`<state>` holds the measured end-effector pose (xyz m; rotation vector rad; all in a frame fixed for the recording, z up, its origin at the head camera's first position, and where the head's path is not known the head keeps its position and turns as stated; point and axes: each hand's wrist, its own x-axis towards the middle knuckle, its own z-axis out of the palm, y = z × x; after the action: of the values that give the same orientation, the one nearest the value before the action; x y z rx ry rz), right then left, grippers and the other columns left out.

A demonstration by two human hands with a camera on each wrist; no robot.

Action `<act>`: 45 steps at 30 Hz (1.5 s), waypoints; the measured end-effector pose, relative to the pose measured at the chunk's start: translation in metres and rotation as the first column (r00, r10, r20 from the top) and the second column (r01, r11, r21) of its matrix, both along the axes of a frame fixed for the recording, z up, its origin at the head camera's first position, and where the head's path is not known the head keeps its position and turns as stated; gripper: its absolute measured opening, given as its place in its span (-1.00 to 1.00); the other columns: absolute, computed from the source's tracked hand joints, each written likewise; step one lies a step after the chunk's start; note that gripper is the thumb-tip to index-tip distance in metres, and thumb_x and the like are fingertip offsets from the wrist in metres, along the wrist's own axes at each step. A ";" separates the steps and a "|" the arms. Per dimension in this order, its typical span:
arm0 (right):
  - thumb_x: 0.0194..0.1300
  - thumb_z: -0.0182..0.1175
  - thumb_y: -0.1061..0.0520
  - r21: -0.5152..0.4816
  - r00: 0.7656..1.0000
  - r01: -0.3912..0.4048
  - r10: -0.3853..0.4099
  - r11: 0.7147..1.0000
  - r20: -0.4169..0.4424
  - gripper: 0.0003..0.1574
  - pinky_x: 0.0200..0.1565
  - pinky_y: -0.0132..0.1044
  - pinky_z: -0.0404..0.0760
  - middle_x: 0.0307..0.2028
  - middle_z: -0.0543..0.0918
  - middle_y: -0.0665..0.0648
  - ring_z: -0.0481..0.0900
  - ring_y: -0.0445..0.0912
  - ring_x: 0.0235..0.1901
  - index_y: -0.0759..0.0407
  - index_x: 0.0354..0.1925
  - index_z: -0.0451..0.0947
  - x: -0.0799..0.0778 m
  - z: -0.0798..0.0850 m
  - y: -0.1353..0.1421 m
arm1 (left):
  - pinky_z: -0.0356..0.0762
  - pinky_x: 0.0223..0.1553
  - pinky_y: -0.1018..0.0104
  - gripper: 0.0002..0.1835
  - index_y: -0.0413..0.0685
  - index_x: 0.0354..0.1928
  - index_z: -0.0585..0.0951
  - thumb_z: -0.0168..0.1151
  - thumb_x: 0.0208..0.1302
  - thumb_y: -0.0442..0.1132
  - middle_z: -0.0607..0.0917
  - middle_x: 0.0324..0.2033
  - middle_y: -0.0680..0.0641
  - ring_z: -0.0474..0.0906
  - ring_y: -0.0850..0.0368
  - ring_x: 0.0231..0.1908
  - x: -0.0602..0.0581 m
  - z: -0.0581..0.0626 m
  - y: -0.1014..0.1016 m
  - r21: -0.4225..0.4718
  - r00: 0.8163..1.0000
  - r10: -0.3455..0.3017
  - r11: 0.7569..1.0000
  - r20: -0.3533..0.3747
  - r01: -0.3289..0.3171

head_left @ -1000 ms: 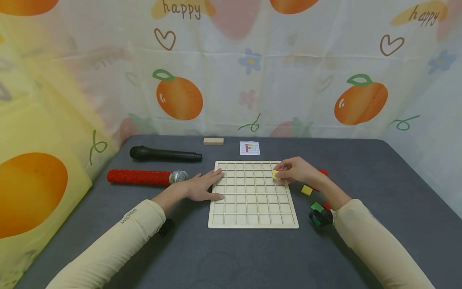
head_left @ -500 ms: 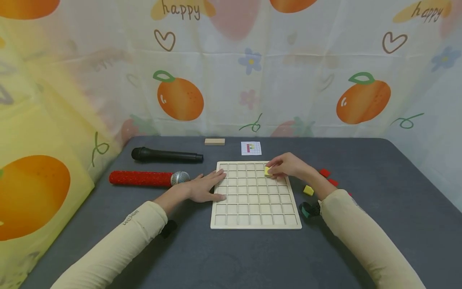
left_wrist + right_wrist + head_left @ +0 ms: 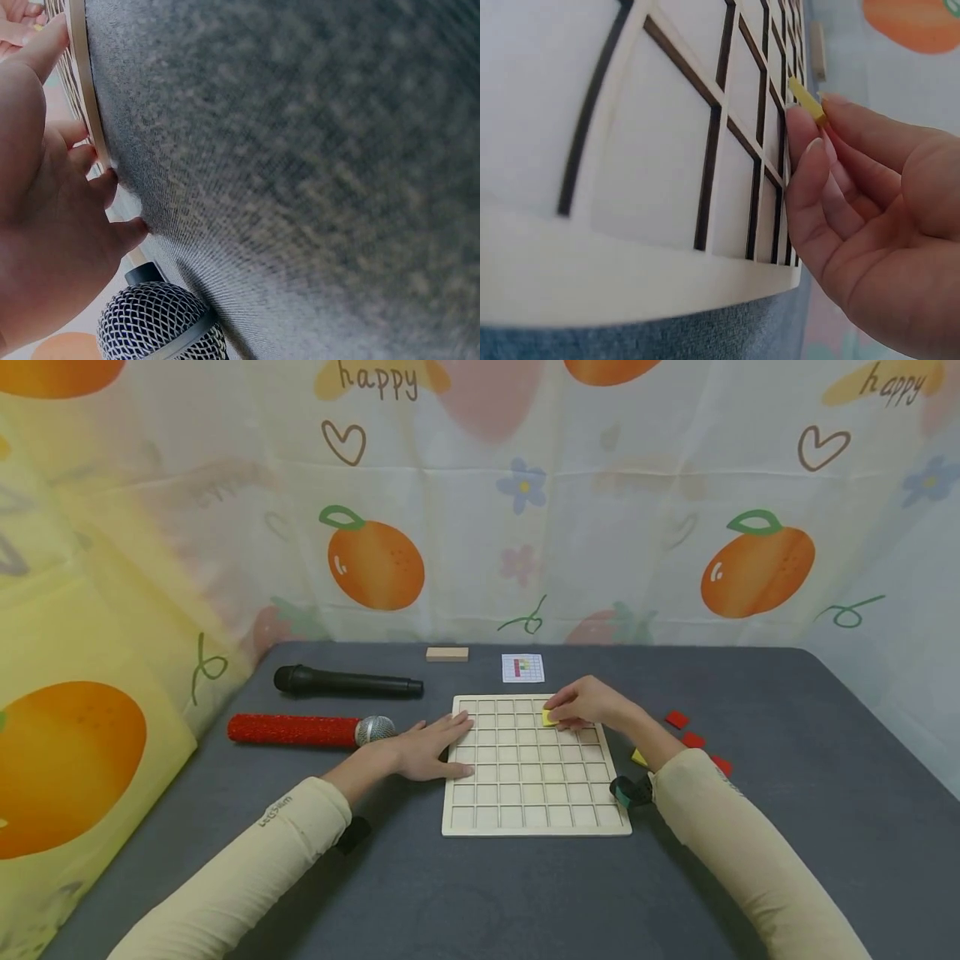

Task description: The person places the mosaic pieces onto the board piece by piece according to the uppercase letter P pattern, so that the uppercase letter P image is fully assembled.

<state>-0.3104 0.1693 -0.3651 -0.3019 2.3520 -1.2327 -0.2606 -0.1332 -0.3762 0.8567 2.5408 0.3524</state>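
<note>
A pale wooden grid board (image 3: 525, 793) with square cells lies on the dark table. My right hand (image 3: 588, 702) pinches a yellow square tile (image 3: 548, 718) over the board's upper right part. In the right wrist view the tile (image 3: 806, 99) is held between thumb and fingertips, tilted, close to the cells. The left hand (image 3: 431, 749) rests with spread, straight fingers on the board's left edge. In the left wrist view that hand (image 3: 60, 195) touches the board's rim (image 3: 86, 82).
Red tiles (image 3: 693, 740) and a partly hidden yellow tile (image 3: 639, 757) lie right of the board. A small pattern card (image 3: 522, 668) and a wooden block (image 3: 447, 654) lie behind. At left are a black microphone (image 3: 348, 681) and a red microphone (image 3: 292, 730).
My right hand has moved left over the board with the yellow tile, from its right edge inward. The left hand has stayed on the left edge.
</note>
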 end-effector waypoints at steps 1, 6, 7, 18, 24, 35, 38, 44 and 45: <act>0.31 0.22 0.21 0.003 1.000 -0.002 0.002 1.000 -0.001 -0.65 -0.29 -0.23 0.61 -0.31 0.70 0.18 0.65 -0.07 -0.35 0.35 0.02 0.58 0.000 0.000 -0.001 | -0.30 0.33 -0.18 -0.09 -0.08 0.51 -0.09 0.03 0.35 0.22 -0.16 0.48 -0.09 -0.29 -0.05 0.44 0.000 0.000 0.000 0.004 1.000 -0.001 1.000 -0.002 0.001; 0.30 0.24 0.20 0.017 1.000 0.010 -0.010 1.000 -0.007 -0.66 -0.33 -0.28 0.60 -0.37 0.70 0.16 0.64 -0.11 -0.41 0.35 0.01 0.59 0.001 -0.002 -0.004 | -0.29 0.33 -0.18 -0.10 -0.07 0.51 -0.07 0.03 0.34 0.23 -0.13 0.48 -0.09 -0.27 -0.09 0.44 0.002 0.000 0.000 0.007 1.000 0.002 1.000 -0.011 -0.002; 0.30 0.24 0.20 0.020 1.000 0.013 -0.013 1.000 -0.011 -0.66 -0.34 -0.29 0.60 -0.38 0.69 0.16 0.64 -0.11 -0.41 0.35 0.01 0.59 0.001 -0.002 -0.005 | -0.28 0.33 -0.18 -0.10 -0.07 0.51 -0.07 0.03 0.33 0.23 -0.13 0.48 -0.09 -0.27 -0.10 0.44 0.002 0.000 0.000 0.010 1.000 0.003 1.000 -0.012 -0.003; 0.29 0.24 0.22 0.045 0.998 0.046 -0.044 0.998 -0.034 -0.70 -0.37 -0.31 0.58 -0.36 0.69 0.18 0.64 -0.10 -0.41 0.34 -0.03 0.61 0.005 0.001 -0.013 | -0.29 0.33 -0.17 -0.10 -0.07 0.51 -0.08 0.02 0.34 0.24 -0.14 0.48 -0.08 -0.28 -0.08 0.44 0.002 -0.001 0.000 0.002 1.000 0.002 1.000 -0.016 -0.002; 0.30 0.23 0.23 0.065 0.998 0.049 -0.046 0.997 -0.043 -0.70 -0.36 -0.30 0.59 -0.37 0.67 0.17 0.63 -0.11 -0.43 0.35 -0.03 0.61 0.006 0.001 -0.016 | -0.28 0.33 -0.18 -0.10 -0.09 0.50 -0.08 0.01 0.35 0.23 -0.13 0.48 -0.09 -0.26 -0.08 0.44 0.003 0.001 0.000 -0.001 1.000 0.002 1.000 -0.018 -0.002; 0.29 0.24 0.23 0.090 0.995 0.068 -0.061 0.994 -0.076 -0.73 -0.36 -0.29 0.61 -0.40 0.68 0.18 0.64 -0.09 -0.43 0.34 -0.06 0.63 0.007 0.000 -0.019 | -0.28 0.34 -0.15 -0.10 -0.06 0.51 -0.08 0.01 0.34 0.24 -0.11 0.48 -0.08 -0.26 -0.06 0.44 0.004 0.000 0.001 -0.015 1.000 0.012 1.000 -0.018 -0.012; 0.29 0.24 0.23 0.106 0.994 0.070 -0.061 0.992 -0.091 -0.74 -0.37 -0.29 0.61 -0.42 0.69 0.16 0.64 -0.09 -0.43 0.33 -0.08 0.64 0.008 -0.001 -0.018 | -0.28 0.34 -0.13 -0.09 -0.03 0.51 -0.09 0.00 0.33 0.26 -0.11 0.48 -0.05 -0.27 -0.03 0.44 0.004 0.000 0.001 -0.028 1.000 0.022 0.999 -0.016 -0.022; 0.29 0.24 0.22 0.096 0.992 0.068 -0.058 0.993 -0.110 -0.74 -0.34 -0.27 0.62 -0.42 0.68 0.16 0.64 -0.10 -0.43 0.33 -0.09 0.64 0.008 -0.002 -0.019 | -0.27 0.34 -0.14 -0.09 -0.04 0.51 -0.08 0.00 0.33 0.26 -0.11 0.48 -0.07 -0.31 -0.07 0.44 0.004 0.001 0.000 -0.025 0.999 0.021 0.999 -0.029 -0.021; 0.30 0.23 0.21 0.095 0.992 0.068 -0.057 0.993 -0.111 -0.74 -0.34 -0.27 0.62 -0.41 0.68 0.15 0.64 -0.10 -0.43 0.33 -0.08 0.64 0.007 -0.003 -0.019 | -0.27 0.34 -0.15 -0.10 -0.04 0.51 -0.08 0.00 0.33 0.26 -0.11 0.48 -0.08 -0.32 -0.09 0.44 0.004 0.001 0.000 -0.024 0.999 0.019 1.000 -0.032 -0.020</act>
<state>-0.3030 0.1507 -0.3676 -0.2703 2.5232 -1.1500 -0.2564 -0.1329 -0.3752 0.8351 2.5790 0.3156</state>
